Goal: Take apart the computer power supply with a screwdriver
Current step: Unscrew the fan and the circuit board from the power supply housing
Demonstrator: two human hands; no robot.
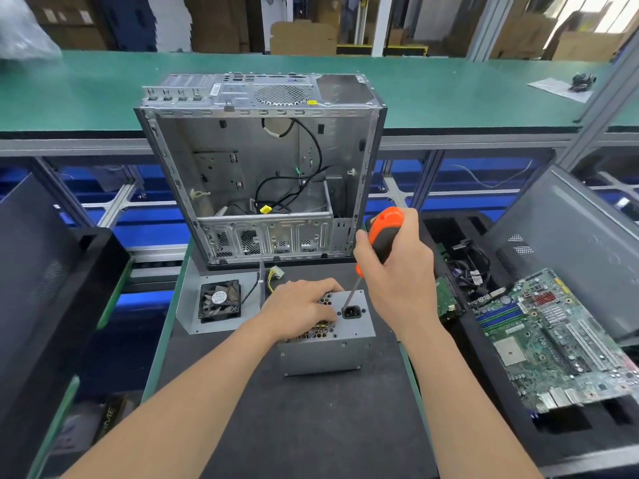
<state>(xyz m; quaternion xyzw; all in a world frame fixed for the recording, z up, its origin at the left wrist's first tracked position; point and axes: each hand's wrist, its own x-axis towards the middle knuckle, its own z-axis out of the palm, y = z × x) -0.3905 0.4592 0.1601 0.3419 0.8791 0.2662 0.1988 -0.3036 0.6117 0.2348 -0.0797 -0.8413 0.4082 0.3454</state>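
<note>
Two hands: left hand (299,304) presses power supply (325,354) top, fingers spread; right hand (394,274) fingers clamp screwdriver (383,233). Likely stiff, heavyish; brace its top.

Electronics teardown workshop, green conveyor line (449,88), stacked cardboard boxes (304,38)

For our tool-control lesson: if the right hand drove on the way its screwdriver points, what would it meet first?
The power supply: the screwdriver in the right hand slants down onto its top face, beside the black socket. The tip seems to touch it, though depth is unclear.
</note>
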